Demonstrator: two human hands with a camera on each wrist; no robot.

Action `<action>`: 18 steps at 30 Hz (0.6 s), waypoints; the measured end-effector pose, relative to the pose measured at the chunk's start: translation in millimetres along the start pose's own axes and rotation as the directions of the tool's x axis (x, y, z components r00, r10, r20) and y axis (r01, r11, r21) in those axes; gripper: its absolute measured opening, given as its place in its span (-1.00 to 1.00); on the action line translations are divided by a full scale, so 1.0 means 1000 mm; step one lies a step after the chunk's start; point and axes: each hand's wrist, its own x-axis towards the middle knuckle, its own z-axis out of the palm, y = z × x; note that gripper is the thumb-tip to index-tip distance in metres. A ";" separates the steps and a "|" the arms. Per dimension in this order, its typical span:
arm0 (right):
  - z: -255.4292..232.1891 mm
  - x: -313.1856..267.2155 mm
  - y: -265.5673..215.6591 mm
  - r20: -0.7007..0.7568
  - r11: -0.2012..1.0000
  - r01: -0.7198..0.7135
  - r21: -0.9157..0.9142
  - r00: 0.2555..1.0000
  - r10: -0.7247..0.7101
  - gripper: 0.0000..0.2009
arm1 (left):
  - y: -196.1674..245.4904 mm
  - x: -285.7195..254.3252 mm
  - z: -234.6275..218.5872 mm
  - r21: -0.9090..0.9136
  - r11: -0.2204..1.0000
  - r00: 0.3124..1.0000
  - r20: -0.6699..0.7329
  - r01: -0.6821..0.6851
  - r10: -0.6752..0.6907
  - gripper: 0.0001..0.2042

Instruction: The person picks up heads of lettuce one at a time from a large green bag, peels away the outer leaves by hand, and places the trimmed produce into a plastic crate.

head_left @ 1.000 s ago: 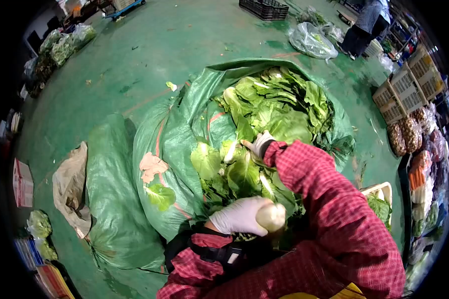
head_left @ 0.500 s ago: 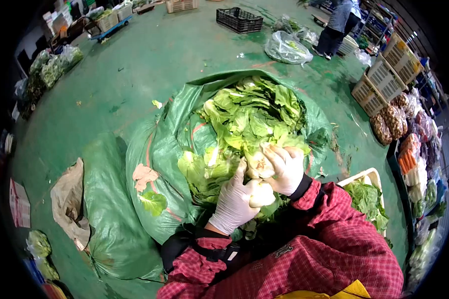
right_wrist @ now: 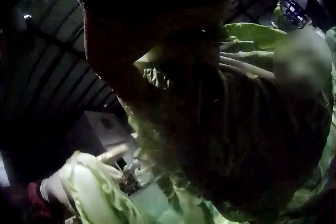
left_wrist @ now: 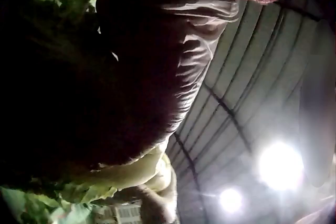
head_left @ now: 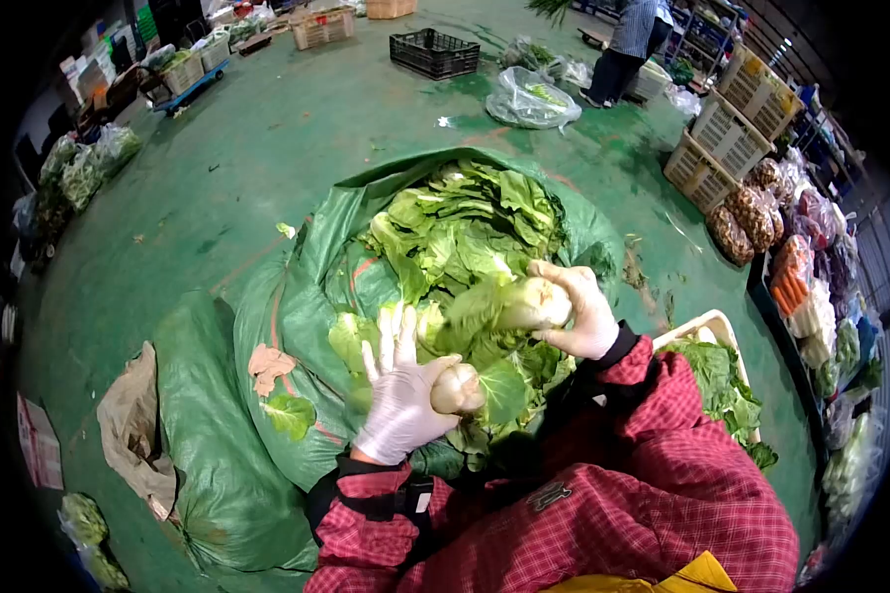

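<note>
In the head view my gloved left hand [head_left: 394,405] pinches a pale round-based head of Chinese cabbage [head_left: 459,389] at its right side, the other fingers spread out straight. Further right and higher, my gloved right hand [head_left: 585,308] grips another Chinese cabbage [head_left: 542,304] near its white base; its leaves trail left, partly blurred. Both are over a green woven sack [head_left: 307,252] with its mouth rolled open, packed with leafy heads [head_left: 465,232]. Deep shadow covers most of the left glove [left_wrist: 194,71] in the left wrist view. Dark leaves fill much of the right wrist view.
A filled white basket [head_left: 714,321] stands at my right. Another green sack [head_left: 203,425] and a brown cloth-like sack [head_left: 133,430] lie left. Stacked crates [head_left: 727,138] and bagged vegetables [head_left: 796,282] line the right side. A black crate [head_left: 435,55] and a person [head_left: 631,49] are farther back.
My right hand has gone from reaching among the leaves to holding a cabbage up. Both hands met in the middle half a second ago; now they are apart, the left one moved left with its cabbage.
</note>
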 end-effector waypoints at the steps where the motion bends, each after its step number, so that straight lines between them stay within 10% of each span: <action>1: -0.005 0.001 -0.009 0.061 0.999 0.046 -0.002 0.997 -0.046 -0.18 | 0.003 -0.001 -0.010 0.002 0.998 0.998 0.004 -0.060 0.060 -0.40; 5: 0.007 -0.001 -0.031 0.224 0.951 0.288 -0.111 0.940 -0.258 -0.31 | 0.033 0.010 0.004 -0.032 0.969 0.969 -0.049 -0.243 0.242 -0.44; 10: 0.020 -0.004 -0.040 0.079 0.902 0.110 -0.417 0.993 -0.084 -0.31 | 0.017 0.010 0.046 0.087 0.952 0.947 -0.110 -0.293 0.302 -0.48; 13: 0.022 -0.001 -0.038 0.087 0.925 0.129 -0.358 0.991 -0.104 -0.29 | 0.021 0.008 0.036 -0.144 0.963 0.973 -0.078 -0.228 0.219 -0.49; 18: 0.024 -0.002 -0.029 0.251 0.927 0.297 -0.228 0.938 -0.239 -0.35 | 0.026 0.012 0.019 -0.008 0.965 0.964 -0.049 -0.261 0.260 -0.50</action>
